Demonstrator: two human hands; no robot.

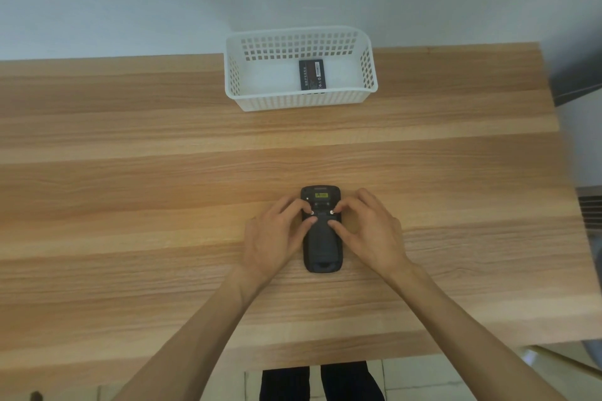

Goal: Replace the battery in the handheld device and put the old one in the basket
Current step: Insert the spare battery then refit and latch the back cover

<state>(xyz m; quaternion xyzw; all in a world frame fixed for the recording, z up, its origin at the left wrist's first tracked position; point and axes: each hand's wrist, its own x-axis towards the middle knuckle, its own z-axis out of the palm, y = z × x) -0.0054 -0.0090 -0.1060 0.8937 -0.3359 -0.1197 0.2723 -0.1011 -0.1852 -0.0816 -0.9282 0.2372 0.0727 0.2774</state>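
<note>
Two hands, left hand (275, 234), right hand (371, 231), one handheld device (322, 247), one battery (312, 74), one basket (257, 101)

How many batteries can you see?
1. A black battery lies flat inside the white basket at the far edge of the table. Another may sit hidden inside the handheld device, whose back cover is on under both hands.
</note>
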